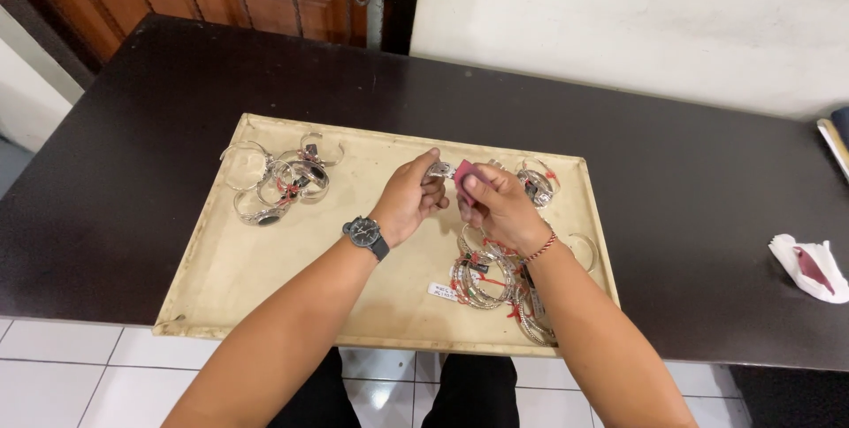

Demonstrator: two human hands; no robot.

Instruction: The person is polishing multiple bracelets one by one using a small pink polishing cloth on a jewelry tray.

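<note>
Over the middle of a cream tray (265, 278), my left hand (411, 198) pinches a silver bracelet (439, 169). A dark wristwatch (366, 234) sits on that wrist. My right hand (500, 205) presses a small pink cloth (466, 172) against the bracelet. A red string band circles my right wrist. A pile of silver bangles with small tags (486, 278) lies just below my right hand. Another group of silver bangles (279, 180) rests at the tray's far left. More bangles (538, 182) lie behind my right hand.
The tray lies on a dark tabletop (690, 207). A crumpled white tissue with a red piece (814, 267) sits at the right. A book corner (836, 141) shows at the right edge. White floor tiles and my dark trousers are below the table's near edge.
</note>
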